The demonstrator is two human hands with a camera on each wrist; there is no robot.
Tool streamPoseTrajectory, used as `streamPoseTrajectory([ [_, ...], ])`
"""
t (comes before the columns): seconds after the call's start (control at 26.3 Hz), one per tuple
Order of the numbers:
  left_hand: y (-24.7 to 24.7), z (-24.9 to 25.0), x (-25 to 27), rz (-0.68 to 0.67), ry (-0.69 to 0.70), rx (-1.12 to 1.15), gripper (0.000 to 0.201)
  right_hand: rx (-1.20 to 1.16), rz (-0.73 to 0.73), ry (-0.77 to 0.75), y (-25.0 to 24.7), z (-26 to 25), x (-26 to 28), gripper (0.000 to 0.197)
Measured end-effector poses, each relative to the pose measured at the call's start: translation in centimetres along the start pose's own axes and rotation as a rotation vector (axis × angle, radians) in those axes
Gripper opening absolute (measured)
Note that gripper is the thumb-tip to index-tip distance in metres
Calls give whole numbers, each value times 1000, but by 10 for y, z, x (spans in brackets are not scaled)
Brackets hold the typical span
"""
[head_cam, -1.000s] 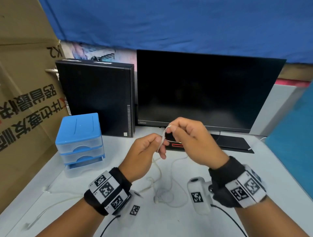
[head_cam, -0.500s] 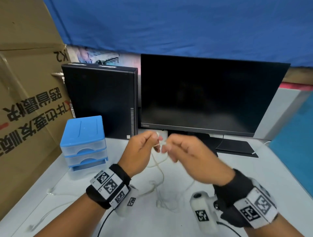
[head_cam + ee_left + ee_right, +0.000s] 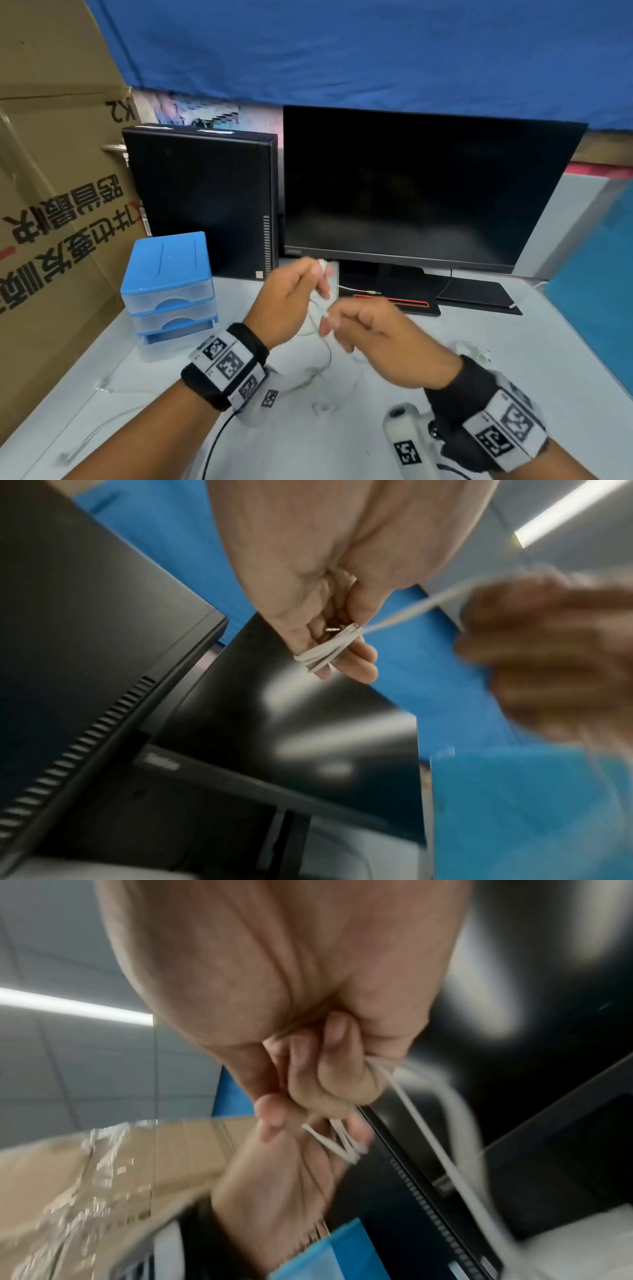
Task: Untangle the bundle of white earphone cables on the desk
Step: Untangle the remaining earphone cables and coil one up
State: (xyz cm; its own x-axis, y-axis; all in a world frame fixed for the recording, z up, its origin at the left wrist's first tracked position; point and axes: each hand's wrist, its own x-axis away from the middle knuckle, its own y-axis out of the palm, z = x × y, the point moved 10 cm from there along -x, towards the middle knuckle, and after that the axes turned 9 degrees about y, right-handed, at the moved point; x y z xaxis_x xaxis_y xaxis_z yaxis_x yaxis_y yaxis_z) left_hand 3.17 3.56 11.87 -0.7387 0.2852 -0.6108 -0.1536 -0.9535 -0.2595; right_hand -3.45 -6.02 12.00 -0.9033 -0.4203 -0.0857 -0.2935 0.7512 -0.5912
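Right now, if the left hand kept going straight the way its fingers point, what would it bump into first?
Probably the monitor: the left hand, pinching the white earphone cable, points toward its lower edge. Depth is hard to judge.

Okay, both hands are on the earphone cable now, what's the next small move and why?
Probably draw the right hand gently away from the left hand, since one strand already runs taut from the coiled wraps pinched in the left fingers, so it looks ready to slip off the coil.

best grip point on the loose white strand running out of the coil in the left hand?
Pinch the strand right at the coil, coming from the right. The left hand pins the coil there, and the strand exits rightward toward the right hand.
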Motion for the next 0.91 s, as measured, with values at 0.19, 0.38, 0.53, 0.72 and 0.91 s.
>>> streamPoseTrajectory([
  [0.19, 47, -10, 33, -191, -165, 312, 38, -141, 401, 111, -54, 55, -12, 27],
  [0.38, 41, 4, 24, -59, -230, 659, 24, -25, 25, 271, 34, 93, 0, 28],
  [0.53, 36, -19, 32, -59, -175, 192, 25, -25, -102, 166, 53, 56, 32, 24],
  [0.72, 77, -14, 57, -274, -206, 222, 36, -172, 222, 66, -12, 45, 43, 23],
  [0.91, 84, 17, 50, -242, -282, 577, 36, -179, 383, 124, -31, 90, 34, 28],
])
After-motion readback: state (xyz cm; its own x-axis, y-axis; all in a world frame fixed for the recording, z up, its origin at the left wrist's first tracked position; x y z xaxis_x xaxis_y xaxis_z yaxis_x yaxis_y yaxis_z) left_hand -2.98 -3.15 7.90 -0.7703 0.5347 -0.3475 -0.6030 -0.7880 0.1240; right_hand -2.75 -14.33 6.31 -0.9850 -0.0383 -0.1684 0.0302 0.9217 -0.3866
